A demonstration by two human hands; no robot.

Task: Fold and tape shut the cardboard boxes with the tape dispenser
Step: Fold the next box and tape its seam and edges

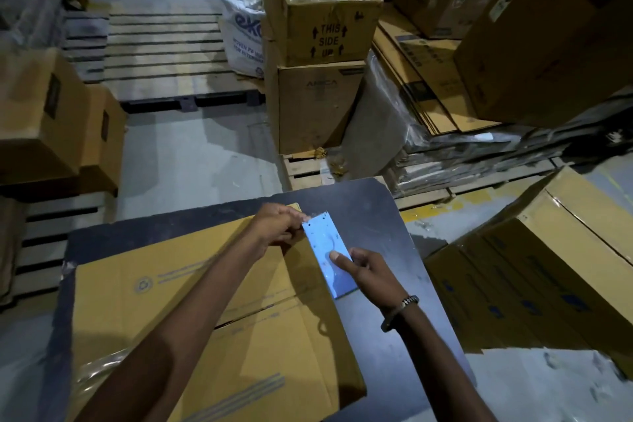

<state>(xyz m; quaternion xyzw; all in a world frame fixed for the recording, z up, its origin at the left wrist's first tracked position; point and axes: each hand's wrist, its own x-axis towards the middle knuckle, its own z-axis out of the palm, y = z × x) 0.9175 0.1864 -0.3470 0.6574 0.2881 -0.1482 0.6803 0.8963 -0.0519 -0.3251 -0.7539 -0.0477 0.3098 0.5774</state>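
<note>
A flattened brown cardboard box (191, 284) lies on a dark table (376, 216). A strip of clear tape (327, 247), shining pale blue, stretches along the box's right edge. My left hand (277, 226) pinches the strip's far end near the box's far corner. My right hand (366, 271) holds the strip's near part, thumb pressed on top of it. No tape dispenser is visible.
Stacked cardboard boxes (318, 27) stand ahead on a wooden pallet (308, 171). More boxes (548, 267) lean at the right, others (44, 120) at the left. Flat cardboard sheets (421, 79) pile at the back right. A white sack (241, 31) sits beyond.
</note>
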